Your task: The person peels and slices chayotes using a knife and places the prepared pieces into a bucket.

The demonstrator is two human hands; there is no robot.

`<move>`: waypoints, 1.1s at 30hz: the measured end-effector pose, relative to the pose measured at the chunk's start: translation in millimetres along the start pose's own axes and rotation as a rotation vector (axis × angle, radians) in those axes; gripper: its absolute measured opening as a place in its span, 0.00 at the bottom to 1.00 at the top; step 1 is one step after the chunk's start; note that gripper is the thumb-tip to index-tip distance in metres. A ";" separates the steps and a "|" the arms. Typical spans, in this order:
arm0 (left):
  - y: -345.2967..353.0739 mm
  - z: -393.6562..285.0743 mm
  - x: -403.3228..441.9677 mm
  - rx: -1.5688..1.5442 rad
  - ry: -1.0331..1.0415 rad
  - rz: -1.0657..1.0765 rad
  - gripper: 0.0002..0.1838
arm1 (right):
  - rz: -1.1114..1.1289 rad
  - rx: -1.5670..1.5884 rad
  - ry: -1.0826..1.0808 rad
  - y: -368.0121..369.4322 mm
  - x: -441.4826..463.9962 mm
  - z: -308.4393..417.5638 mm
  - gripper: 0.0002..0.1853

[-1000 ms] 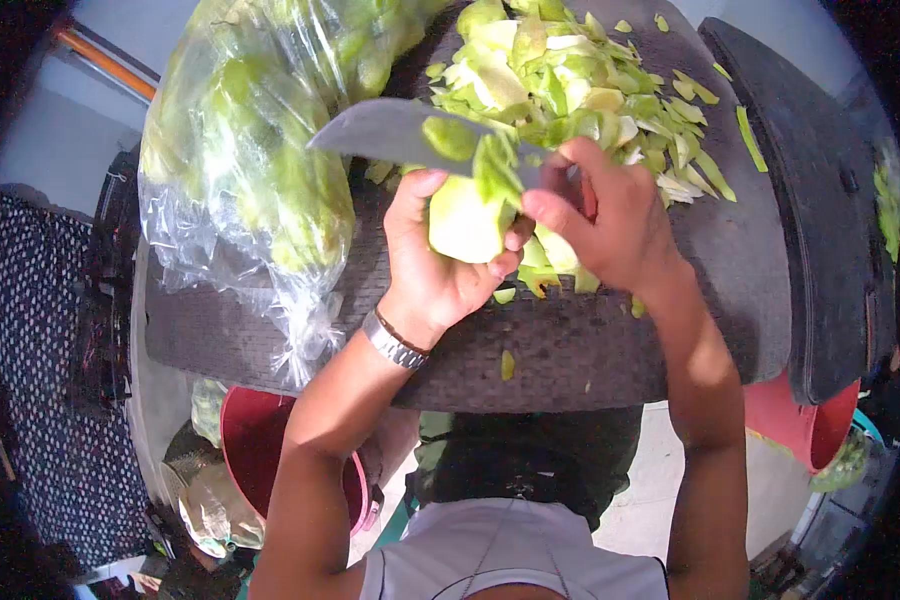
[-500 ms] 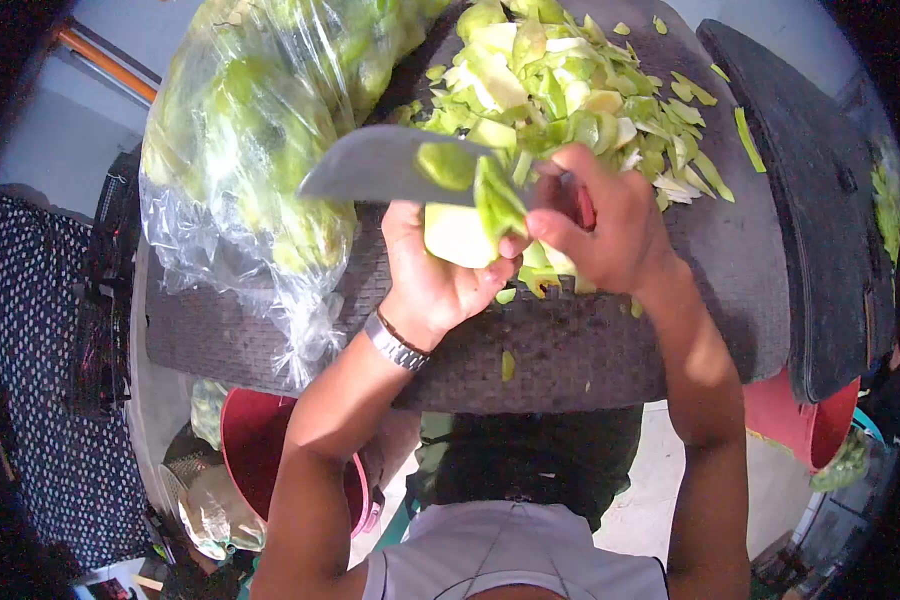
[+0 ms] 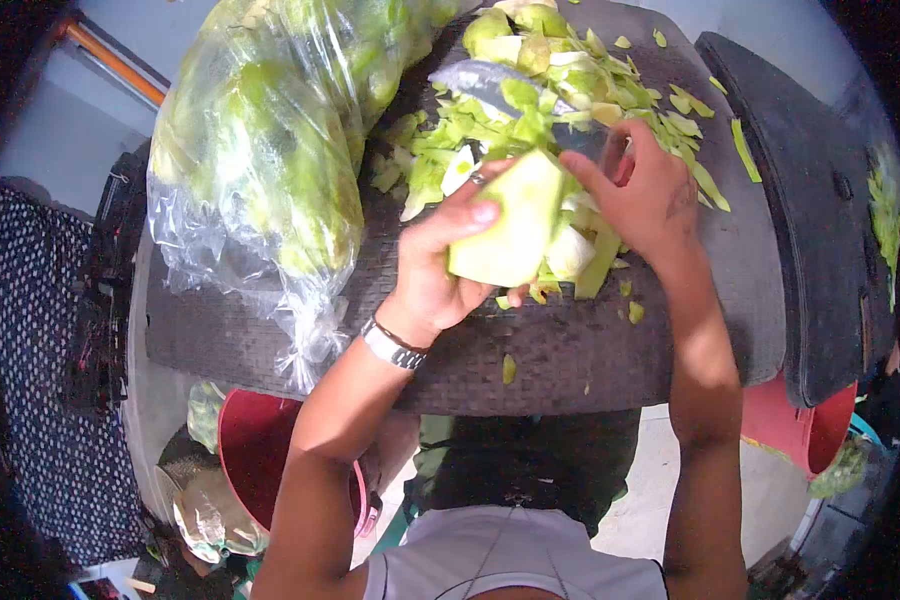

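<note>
My left hand holds what looks like a green mango, largely peeled to pale flesh, thumb across its face. The right hand is closed round the reddish handle of a wide-bladed knife. Its blade points left, just beyond the mango's far end, blurred, with a bit of green peel against it. Below and behind both hands spreads a heap of peels and pale cut pieces on the dark woven tabletop. Part of the blade is hidden behind the peel.
A clear plastic bag full of green fruit lies on the left of the tabletop. A dark padded panel stands along the right edge. Below are a red bucket at left and another red container at right.
The knife has swung away from me and to the right, off the mango's near side. My left hand has turned the mango, so a broad pale face now shows.
</note>
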State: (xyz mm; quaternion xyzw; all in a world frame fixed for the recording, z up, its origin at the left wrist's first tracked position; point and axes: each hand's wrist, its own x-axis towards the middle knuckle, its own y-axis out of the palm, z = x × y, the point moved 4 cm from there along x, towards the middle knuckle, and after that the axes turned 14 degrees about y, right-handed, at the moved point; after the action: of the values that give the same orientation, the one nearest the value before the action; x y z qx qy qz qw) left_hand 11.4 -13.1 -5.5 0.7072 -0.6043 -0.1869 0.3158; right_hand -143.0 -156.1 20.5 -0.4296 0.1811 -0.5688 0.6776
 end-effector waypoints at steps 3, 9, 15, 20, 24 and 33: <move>15.5 -2.5 3.1 0.073 -0.013 0.214 0.52 | 0.069 0.020 -0.059 0.0 -12.5 10.1 0.32; 11.5 1.6 5.6 0.099 -0.078 0.219 0.58 | 0.081 0.049 -0.206 9.7 -27.1 17.0 0.37; 4.7 0.8 7.0 0.111 -0.033 0.214 0.55 | 0.097 0.107 -0.105 2.9 -26.4 18.1 0.37; -4.7 -10.0 11.8 0.094 0.061 0.151 0.54 | 0.058 0.065 -0.070 -0.4 -23.5 17.1 0.38; -13.3 -19.4 18.3 0.103 0.201 0.045 0.54 | 0.061 0.070 -0.013 -4.5 -18.1 13.8 0.37; -7.0 -7.2 15.8 0.128 0.089 0.178 0.58 | 0.006 0.066 -0.019 -5.9 -17.3 14.1 0.36</move>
State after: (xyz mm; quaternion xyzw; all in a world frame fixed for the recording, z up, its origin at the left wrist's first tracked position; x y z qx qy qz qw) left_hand 24.3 -26.4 -3.2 0.6770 -0.6608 -0.0875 0.3119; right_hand -141.2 -134.7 29.0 -0.4118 0.1569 -0.5685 0.6947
